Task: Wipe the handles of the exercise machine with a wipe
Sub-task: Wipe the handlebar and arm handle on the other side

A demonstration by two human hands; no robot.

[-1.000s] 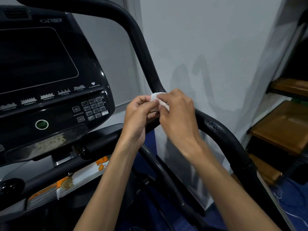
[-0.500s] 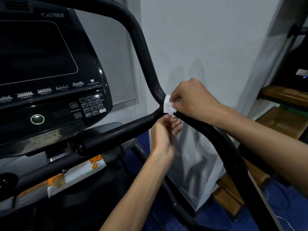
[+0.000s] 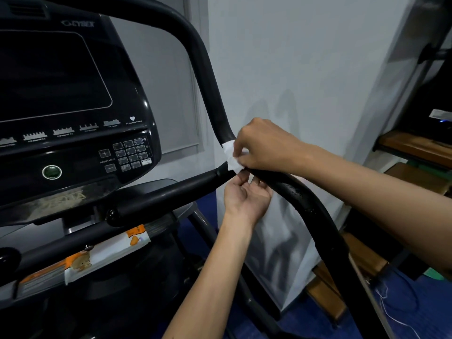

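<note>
Fingers of the right hand (image 3: pixel 266 145) curl over a small crumpled white wipe (image 3: pixel 231 156), pinching it against the bend of the thick black rubber-coated handle bar (image 3: pixel 210 94), just where the short black side grip (image 3: pixel 171 194) meets it. Under the bar, the left hand (image 3: pixel 247 199) is palm up, fingertips curled up to pinch the wipe's lower edge. A second ago both hands bunched the wipe together above the bar; since then the left has dropped beneath and the wipe has been spread round the tube, so the wrap looks set and the stroke itself is not yet begun.

From this one head view, the bar runs free up and left toward the glossy black console (image 3: pixel 73 94), and down to the right, where droplets shine on its surface. The pale grey wall (image 3: pixel 305 69) stands close behind the bend, leaving the right knuckles little room. The brown wooden steps (image 3: pixel 413 148) lie well apart.
</note>
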